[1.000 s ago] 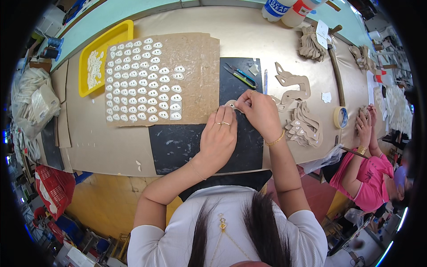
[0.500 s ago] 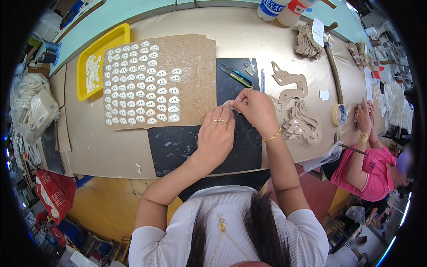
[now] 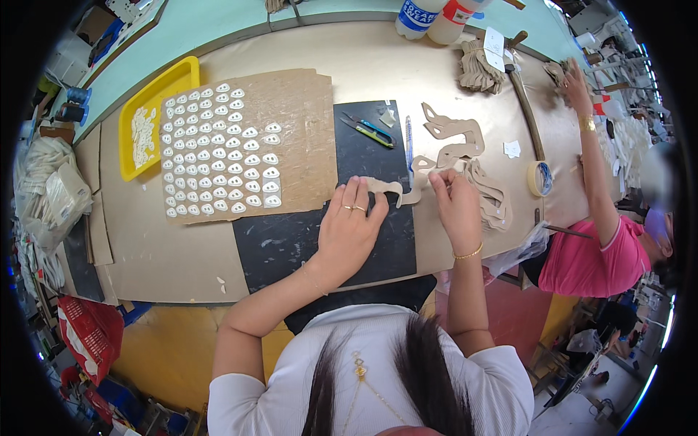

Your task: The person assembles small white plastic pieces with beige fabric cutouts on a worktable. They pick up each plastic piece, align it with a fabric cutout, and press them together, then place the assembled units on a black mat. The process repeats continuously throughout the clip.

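Note:
My left hand (image 3: 350,231) lies over the black mat (image 3: 320,251), its fingertips holding down the left end of a curved beige cut piece (image 3: 384,187). That piece stretches rightward past the mat's edge. Close to its right end is my right hand (image 3: 459,211), raised a little, thumb and forefinger pinched together; what is between them is too small to make out. Further beige cut pieces (image 3: 493,196) lie in a loose pile beside that hand. Left of my hands is a cardboard sheet (image 3: 305,123) bearing rows of small white two-holed pieces (image 3: 219,152).
A yellow tray (image 3: 191,71) of loose white bits sits far left. Thread snips (image 3: 369,132) and a pen (image 3: 408,138) lie ahead. Rightward are a tape roll (image 3: 539,179), a hammer (image 3: 525,109) and bottles (image 3: 416,18). A person in pink (image 3: 596,258) reaches across at right.
My right hand has moved right and down, away from my left fingers, uncovering the beige piece. The co-worker's arm has stretched out toward the far side. The view has shifted slightly.

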Tool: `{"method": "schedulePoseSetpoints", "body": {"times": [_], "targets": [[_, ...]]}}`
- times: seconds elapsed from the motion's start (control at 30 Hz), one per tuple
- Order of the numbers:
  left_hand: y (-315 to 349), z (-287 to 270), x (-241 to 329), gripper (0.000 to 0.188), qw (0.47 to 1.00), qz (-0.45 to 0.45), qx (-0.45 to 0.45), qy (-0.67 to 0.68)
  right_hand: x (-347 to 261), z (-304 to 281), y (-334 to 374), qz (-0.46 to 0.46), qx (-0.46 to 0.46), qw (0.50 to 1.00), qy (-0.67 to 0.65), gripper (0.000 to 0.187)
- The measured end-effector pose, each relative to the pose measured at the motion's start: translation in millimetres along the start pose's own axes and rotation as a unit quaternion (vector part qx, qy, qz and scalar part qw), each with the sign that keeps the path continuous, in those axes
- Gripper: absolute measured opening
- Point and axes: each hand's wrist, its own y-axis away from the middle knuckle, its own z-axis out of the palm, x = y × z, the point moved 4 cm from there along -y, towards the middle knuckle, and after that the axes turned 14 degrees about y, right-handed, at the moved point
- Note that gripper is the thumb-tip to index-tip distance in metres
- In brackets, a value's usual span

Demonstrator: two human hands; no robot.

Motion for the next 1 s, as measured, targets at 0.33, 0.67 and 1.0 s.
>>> {"method": "schedulePoseSetpoints", "body": {"times": [0.33, 0.67, 1.0], "targets": [[35.5, 1.7, 29.2, 0.055, 0.998, 0.033, -0.041, 0.034, -1.6, 27.9, 18.7, -0.027, -0.043, 0.993, -0.105, 0.026], [65.7, 5.9, 10.8, 0.074, 0.972, 0.0, 0.071, 0.225, -18.6, -24.2, 28.5, -0.071, -0.031, 0.951, -0.299, 0.02], [66.1, 6.7, 7.4, 0.076, 0.966, -0.002, 0.072, 0.246, 44.3, -81.5, 16.9, -0.014, 0.036, 0.959, -0.281, 0.029]]}}
